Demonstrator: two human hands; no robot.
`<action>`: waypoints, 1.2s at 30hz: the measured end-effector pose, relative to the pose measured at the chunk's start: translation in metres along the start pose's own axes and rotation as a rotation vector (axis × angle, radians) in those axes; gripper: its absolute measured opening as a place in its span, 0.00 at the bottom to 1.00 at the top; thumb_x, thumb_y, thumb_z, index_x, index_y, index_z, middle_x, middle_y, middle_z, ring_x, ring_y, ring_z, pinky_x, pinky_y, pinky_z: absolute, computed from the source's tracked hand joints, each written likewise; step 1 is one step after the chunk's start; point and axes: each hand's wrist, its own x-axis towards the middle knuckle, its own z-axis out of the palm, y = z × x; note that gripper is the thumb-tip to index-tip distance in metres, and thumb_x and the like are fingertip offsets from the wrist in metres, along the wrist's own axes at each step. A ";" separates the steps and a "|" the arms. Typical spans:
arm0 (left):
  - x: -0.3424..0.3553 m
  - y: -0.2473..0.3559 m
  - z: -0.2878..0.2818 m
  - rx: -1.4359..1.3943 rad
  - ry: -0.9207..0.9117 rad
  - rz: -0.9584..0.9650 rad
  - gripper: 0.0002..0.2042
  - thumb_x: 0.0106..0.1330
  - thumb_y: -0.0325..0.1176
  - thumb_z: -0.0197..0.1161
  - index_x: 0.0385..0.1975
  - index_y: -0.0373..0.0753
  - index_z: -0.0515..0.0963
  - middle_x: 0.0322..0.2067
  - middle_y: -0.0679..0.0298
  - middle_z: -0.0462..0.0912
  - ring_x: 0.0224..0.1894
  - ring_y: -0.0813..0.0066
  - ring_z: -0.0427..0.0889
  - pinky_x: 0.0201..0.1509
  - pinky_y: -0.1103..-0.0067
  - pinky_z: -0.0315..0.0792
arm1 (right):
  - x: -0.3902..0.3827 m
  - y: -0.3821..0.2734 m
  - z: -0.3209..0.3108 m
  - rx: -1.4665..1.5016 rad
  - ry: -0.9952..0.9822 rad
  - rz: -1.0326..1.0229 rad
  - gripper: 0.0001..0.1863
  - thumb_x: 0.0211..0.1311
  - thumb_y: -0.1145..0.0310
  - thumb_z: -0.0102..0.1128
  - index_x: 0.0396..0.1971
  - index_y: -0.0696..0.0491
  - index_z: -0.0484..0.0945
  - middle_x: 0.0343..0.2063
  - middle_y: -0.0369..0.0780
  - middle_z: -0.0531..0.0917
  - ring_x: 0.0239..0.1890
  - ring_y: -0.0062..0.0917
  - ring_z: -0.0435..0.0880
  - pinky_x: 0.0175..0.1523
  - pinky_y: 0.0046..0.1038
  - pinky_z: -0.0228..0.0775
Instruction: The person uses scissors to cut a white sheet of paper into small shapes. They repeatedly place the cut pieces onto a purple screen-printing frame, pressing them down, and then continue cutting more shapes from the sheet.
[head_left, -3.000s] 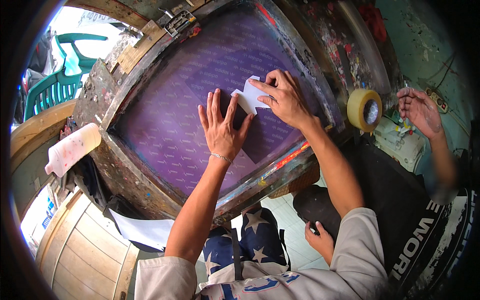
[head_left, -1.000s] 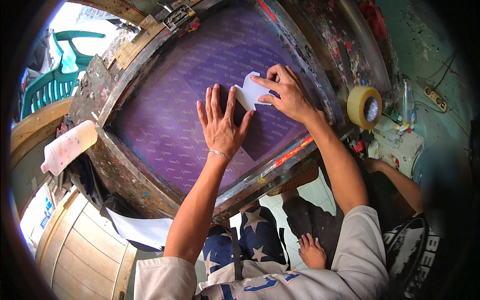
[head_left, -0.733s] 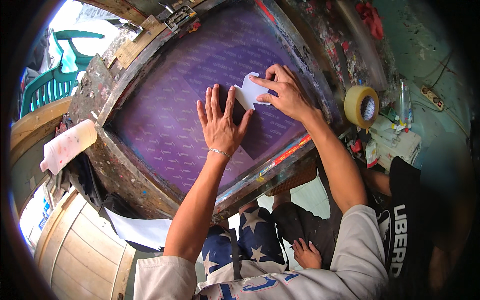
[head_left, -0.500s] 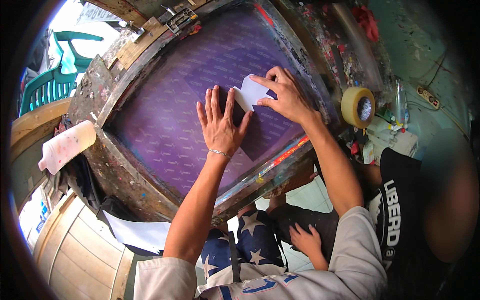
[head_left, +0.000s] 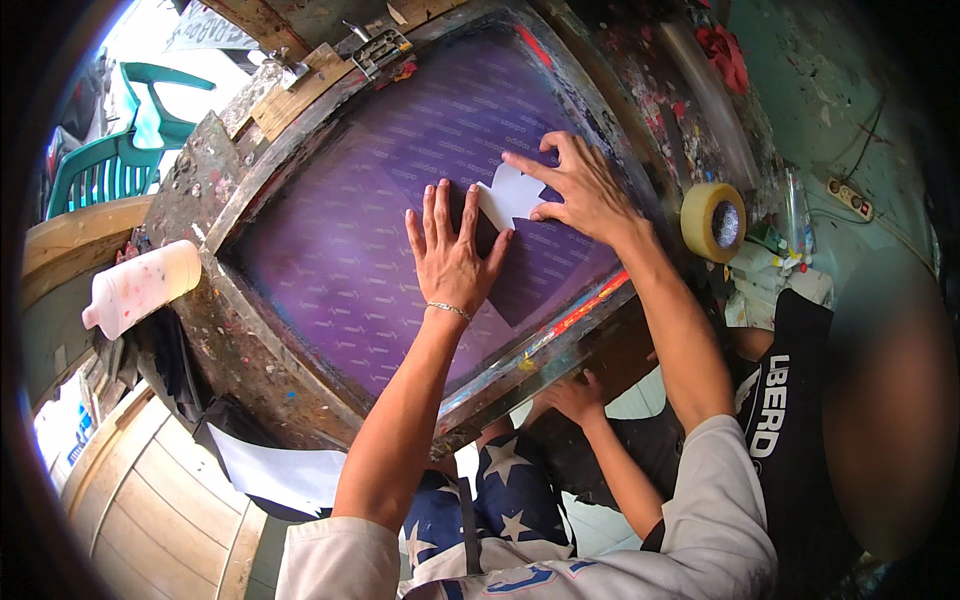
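Observation:
A framed purple screen (head_left: 330, 235) with a repeated pale pattern lies before me. On it, under both hands, rests a darker rectangular sheet area (head_left: 520, 280); whether it sits above or below the mesh I cannot tell. A small white cut-out piece of paper (head_left: 515, 195) lies between my hands, with a notched right edge. My left hand (head_left: 448, 248) is pressed flat with fingers spread, its fingertips at the paper's left side. My right hand (head_left: 585, 195) reaches over from the right, index finger and thumb apart at the paper's right edge, fingers spread.
A tape roll (head_left: 712, 222) stands right of the frame. At left are a paint-spotted plastic bottle (head_left: 145, 288) and a green chair (head_left: 115, 165). A metal hinge clamp (head_left: 380, 50) sits at the frame's far edge. A co-worker's hand (head_left: 578, 396) is near the frame's front edge.
My right index finger and thumb have shifted slightly to the right across the paper. The co-worker's hand has moved up toward the frame's front edge. The whole view has shifted a little.

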 end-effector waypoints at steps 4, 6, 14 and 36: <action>0.000 0.000 0.000 -0.012 0.015 0.004 0.34 0.60 0.56 0.61 0.66 0.51 0.63 0.68 0.54 0.55 0.73 0.58 0.49 0.74 0.59 0.38 | 0.001 -0.001 -0.003 -0.035 -0.109 0.059 0.38 0.44 0.59 0.73 0.61 0.30 0.71 0.50 0.40 0.68 0.54 0.35 0.68 0.60 0.36 0.60; 0.003 0.000 0.000 -0.009 0.024 0.006 0.34 0.61 0.55 0.61 0.66 0.51 0.63 0.68 0.54 0.55 0.73 0.58 0.49 0.74 0.59 0.38 | 0.003 -0.004 -0.008 -0.043 -0.118 0.092 0.36 0.45 0.58 0.72 0.60 0.30 0.73 0.50 0.39 0.68 0.54 0.34 0.68 0.61 0.36 0.59; 0.001 0.001 -0.003 -0.033 -0.008 -0.022 0.34 0.60 0.56 0.61 0.66 0.51 0.62 0.69 0.55 0.55 0.72 0.59 0.50 0.74 0.59 0.38 | 0.003 -0.005 -0.009 0.018 -0.125 0.119 0.35 0.43 0.58 0.74 0.57 0.29 0.75 0.49 0.38 0.69 0.53 0.33 0.69 0.59 0.35 0.61; 0.006 -0.018 -0.028 -0.206 0.162 0.104 0.26 0.58 0.34 0.68 0.59 0.47 0.72 0.66 0.51 0.59 0.70 0.50 0.54 0.72 0.55 0.50 | 0.006 -0.019 -0.007 0.026 -0.165 0.265 0.34 0.42 0.64 0.75 0.56 0.30 0.77 0.46 0.38 0.72 0.52 0.33 0.70 0.58 0.37 0.63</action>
